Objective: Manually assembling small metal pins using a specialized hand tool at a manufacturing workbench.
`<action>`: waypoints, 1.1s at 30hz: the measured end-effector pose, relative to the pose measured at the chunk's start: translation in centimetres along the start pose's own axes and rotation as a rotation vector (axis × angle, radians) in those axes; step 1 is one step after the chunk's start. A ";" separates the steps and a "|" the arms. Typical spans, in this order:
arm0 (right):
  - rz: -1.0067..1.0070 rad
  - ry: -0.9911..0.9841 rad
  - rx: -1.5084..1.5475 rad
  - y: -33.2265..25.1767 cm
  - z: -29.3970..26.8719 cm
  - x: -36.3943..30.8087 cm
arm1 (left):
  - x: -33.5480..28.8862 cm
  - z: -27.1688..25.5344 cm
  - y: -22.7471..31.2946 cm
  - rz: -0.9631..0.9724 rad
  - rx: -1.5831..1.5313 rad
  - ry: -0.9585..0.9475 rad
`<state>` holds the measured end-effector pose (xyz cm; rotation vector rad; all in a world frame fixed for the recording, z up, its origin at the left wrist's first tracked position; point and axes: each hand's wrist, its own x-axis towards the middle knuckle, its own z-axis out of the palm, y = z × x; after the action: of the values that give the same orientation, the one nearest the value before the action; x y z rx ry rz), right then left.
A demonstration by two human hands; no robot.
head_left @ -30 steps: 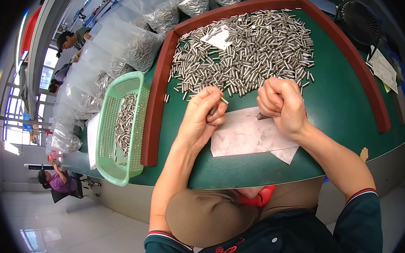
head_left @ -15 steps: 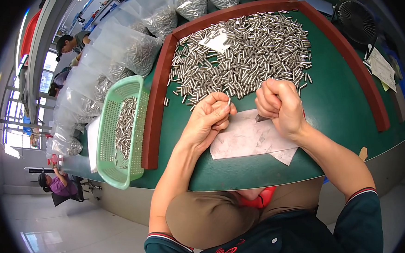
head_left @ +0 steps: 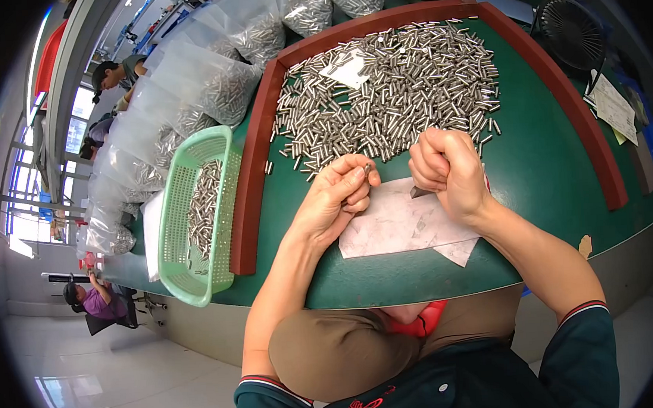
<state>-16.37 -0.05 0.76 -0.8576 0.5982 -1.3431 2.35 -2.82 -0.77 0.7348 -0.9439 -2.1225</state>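
My left hand (head_left: 332, 202) pinches a small metal pin (head_left: 368, 168) between thumb and fingertips. To its right, my right hand (head_left: 452, 172) is curled into a fist, and a dark, pointed end of something (head_left: 417, 192) pokes out beneath the fingers; the rest of it is hidden. Both hands hover over a stained whitish cloth (head_left: 388, 230) on the green tabletop (head_left: 547, 145). Just beyond them spreads a large heap of short, shiny metal pins (head_left: 402, 102), with a torn white scrap (head_left: 347, 71) lying on it.
A dark red wooden frame (head_left: 244, 201) borders the heap on three sides. Left of it stands a light green basket (head_left: 176, 243) with pins inside. Clear bags of pins (head_left: 226, 90) line the left and back. A black fan (head_left: 570, 33) stands at the right. Other people sit at far left.
The pin in my left hand has turned and now shows less of its bright side. My right fist has barely moved. The view has shifted slightly.
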 end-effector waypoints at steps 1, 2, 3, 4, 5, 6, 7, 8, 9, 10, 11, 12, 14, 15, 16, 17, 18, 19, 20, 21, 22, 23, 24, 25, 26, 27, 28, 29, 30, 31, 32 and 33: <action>0.001 0.000 -0.004 -0.1 0.0 0.0 | 0.0 0.1 0.0 -0.005 -0.003 0.008; 0.001 0.000 -0.005 -0.1 -0.1 -0.1 | 0.0 0.1 0.0 -0.010 -0.006 0.017; -0.001 -0.001 0.018 -0.1 -0.1 -0.1 | -0.1 0.2 0.0 -0.010 -0.006 0.016; -0.002 0.001 0.040 -0.1 -0.2 -0.1 | 0.0 0.3 0.0 -0.019 0.018 0.014; -0.001 0.005 0.041 -0.1 -0.3 -0.1 | 0.0 0.6 0.1 -0.028 0.042 0.012; -0.002 0.006 0.040 0.0 -0.4 -0.1 | -0.2 1.0 0.1 -0.038 0.193 0.030; 0.000 0.009 0.042 0.0 -0.3 -0.1 | -0.5 1.6 0.0 -0.051 0.343 0.048; -0.011 0.010 0.043 0.0 -0.3 -0.1 | -0.5 2.2 -0.8 0.062 0.677 0.068; -0.005 0.012 0.015 -0.1 -0.2 -0.1 | -0.5 2.4 -1.3 0.109 0.829 0.052; 0.001 0.016 -0.011 -0.2 -0.1 0.0 | -0.7 3.3 -1.1 0.107 1.028 0.076; -0.003 0.016 -0.014 -0.1 -0.1 0.0 | -0.8 3.7 -1.2 0.164 1.164 0.066; -0.006 0.018 -0.014 0.0 -0.1 0.1 | -0.8 3.8 -1.4 0.223 1.299 0.054; -0.009 0.026 -0.015 -0.2 0.0 0.1 | -0.5 3.8 -1.8 0.322 1.413 0.030; -0.005 0.032 -0.010 -0.3 0.0 0.1 | -0.5 3.9 -1.8 0.337 1.548 0.069; 0.000 0.034 -0.002 -0.3 -0.1 0.2 | -0.5 4.1 -1.7 0.351 1.685 0.114; 0.001 0.034 -0.007 -0.3 -0.2 0.2 | -0.6 4.2 -1.7 0.353 1.693 0.138; 0.006 0.040 -0.005 -0.2 -0.2 0.1 | -0.7 4.1 -1.4 0.327 1.656 0.127; -0.002 0.047 0.022 -0.2 -0.2 0.0 | -0.9 3.9 -1.2 0.303 1.620 0.116; -0.009 0.053 0.048 -0.2 -0.2 0.0 | -1.0 3.7 -1.1 0.327 1.564 0.142; -0.025 0.061 0.100 -0.2 -0.2 -0.1 | -1.1 3.7 -0.7 0.323 1.562 0.139; -0.020 0.064 0.102 -0.2 -0.2 -0.2 | -1.4 4.1 -0.1 0.219 1.592 0.099; -0.057 0.062 0.177 -0.2 -0.1 -0.2 | -1.5 4.3 0.1 0.113 1.619 0.059; -0.093 0.060 0.251 -0.1 -0.1 -0.3 | -1.4 4.0 -0.3 0.167 1.591 0.070; -0.087 0.059 0.255 -0.2 0.2 -0.5 | -1.3 3.8 -0.6 0.166 1.590 0.069; -0.086 0.060 0.256 0.0 0.2 -0.6 | -1.2 3.7 -0.7 0.219 1.561 0.070; -0.079 0.060 0.246 0.3 0.2 -0.7 | -1.1 3.7 -0.9 0.272 1.532 0.070; -0.071 0.061 0.238 0.5 0.1 -0.8 | -1.1 3.6 -1.1 0.270 1.533 0.068; -0.045 0.044 0.149 0.5 0.2 -0.8 | -1.1 3.6 -1.4 0.283 1.482 0.119; -0.046 0.047 0.151 0.6 0.1 -0.7 | -1.1 3.6 -1.5 0.297 1.432 0.170; -0.032 0.038 0.149 0.7 0.0 -0.7 | -1.1 3.5 -1.6 0.295 1.432 0.168; -0.019 0.030 0.147 0.8 -0.1 -0.7 | -1.1 3.4 -1.6 0.290 1.430 0.176; -0.019 0.032 0.148 0.9 -0.1 -0.8 | -1.1 3.3 -1.6 0.285 1.427 0.184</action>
<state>-16.04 0.71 -0.06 -0.7245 0.5092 -1.4024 0.03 0.14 0.07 1.2696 -2.2548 -0.8396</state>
